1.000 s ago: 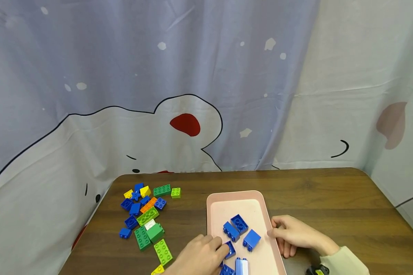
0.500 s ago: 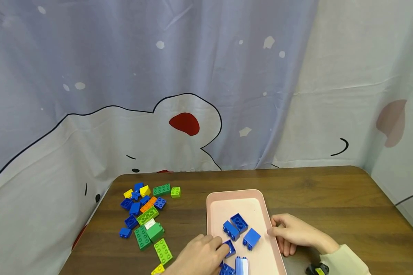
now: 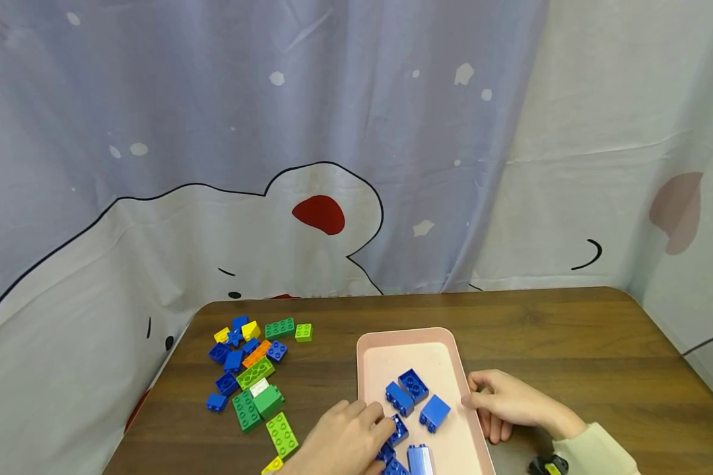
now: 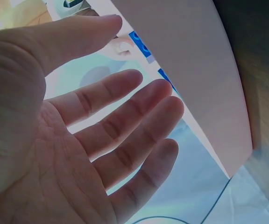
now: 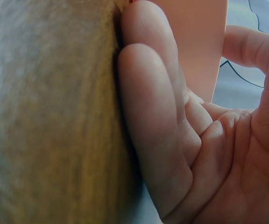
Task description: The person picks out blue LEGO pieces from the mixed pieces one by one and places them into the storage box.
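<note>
A shallow pink tray (image 3: 407,336) lies on the table with several blue toy bricks (image 3: 434,413) in it. My left hand (image 3: 347,439) reaches over the tray's left rim, its fingertips close to a blue brick (image 3: 398,429) in the front part. In the left wrist view, the left palm (image 4: 64,149) and loosely bent fingers show no brick held between them, and the thumb stands apart. At the tray's right side, my right hand (image 3: 511,402) holds the rim, thumb on top and index finger along the outside. Its other fingers (image 5: 148,102) rest on the table.
Left of the tray lie loose toy bricks in green, blue, yellow, orange and white, among them a light green brick (image 3: 282,434) near my left hand. A wooden table (image 3: 546,336) carries everything, with a patterned curtain (image 3: 416,145) behind its far edge.
The blue bricks beside my left fingers have shifted and turned slightly, and the pale-lit brick at the front has tilted. My left hand has moved a little; the right stays put.
</note>
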{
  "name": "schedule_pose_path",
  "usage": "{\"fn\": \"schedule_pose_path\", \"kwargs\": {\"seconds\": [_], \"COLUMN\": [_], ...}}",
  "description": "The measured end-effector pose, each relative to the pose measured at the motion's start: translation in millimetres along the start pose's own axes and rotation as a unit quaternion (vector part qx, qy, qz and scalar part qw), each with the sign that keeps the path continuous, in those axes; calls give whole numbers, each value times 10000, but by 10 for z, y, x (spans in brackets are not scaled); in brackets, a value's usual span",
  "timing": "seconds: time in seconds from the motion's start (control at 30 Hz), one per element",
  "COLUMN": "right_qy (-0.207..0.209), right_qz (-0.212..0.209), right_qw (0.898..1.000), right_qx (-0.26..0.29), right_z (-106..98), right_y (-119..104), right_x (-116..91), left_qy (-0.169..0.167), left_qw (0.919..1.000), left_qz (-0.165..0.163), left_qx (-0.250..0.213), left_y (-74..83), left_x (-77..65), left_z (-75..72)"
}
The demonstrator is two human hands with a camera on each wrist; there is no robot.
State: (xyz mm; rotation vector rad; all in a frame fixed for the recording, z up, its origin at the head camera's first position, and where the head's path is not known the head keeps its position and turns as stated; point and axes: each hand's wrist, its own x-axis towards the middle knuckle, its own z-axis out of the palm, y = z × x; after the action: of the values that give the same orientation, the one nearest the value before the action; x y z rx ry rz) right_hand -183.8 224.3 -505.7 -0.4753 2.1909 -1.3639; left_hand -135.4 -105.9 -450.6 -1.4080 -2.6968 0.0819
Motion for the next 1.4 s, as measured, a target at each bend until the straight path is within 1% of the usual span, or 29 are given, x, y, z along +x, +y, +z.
{"fn": "schedule_pose_path", "kwargs": {"seconds": [0.3,0.47,0.6,0.7,0.87,0.93,1.03,1.2,1.3,1.4], "right_qy": [-2,9,4,10,29,14,-4,10,5,-3], "right_qz": [53,37,28,43,76,72,46,29,38,49], "right_qw": [10000,10000,10000,10000,10000,10000,10000,10000,10000,10000], "right_qx": [-25,-62,-38,-30,-36,-26,11,31,17,4], "right_z": [4,4,2,0,6,11,16,8,2,0], "right_y": [11,16,11,8,10,7,-6,-15,-6,8], "right_x": [-1,-4,-8,-13,-8,-1,8,9,6,1], "left_qy": [33,91,205,200,-65,-102,-63,275,482,588], "left_qw": [10000,9999,9996,9993,9975,9965,9950,9919,9875,9818], "left_qz": [-83,-133,-175,-272,-621,-746,-916,-1197,-1485,-1802], "left_qx": [-32,-9,-44,-135,-316,-363,-384,-312,-230,-128], "left_y": [-14,-48,-82,-108,-179,-219,-284,-428,-551,-691], "left_x": [-4,-13,-20,-19,-25,-43,-75,-116,-132,-159], "left_z": [-6,-10,-13,-10,6,12,27,75,112,140]}}
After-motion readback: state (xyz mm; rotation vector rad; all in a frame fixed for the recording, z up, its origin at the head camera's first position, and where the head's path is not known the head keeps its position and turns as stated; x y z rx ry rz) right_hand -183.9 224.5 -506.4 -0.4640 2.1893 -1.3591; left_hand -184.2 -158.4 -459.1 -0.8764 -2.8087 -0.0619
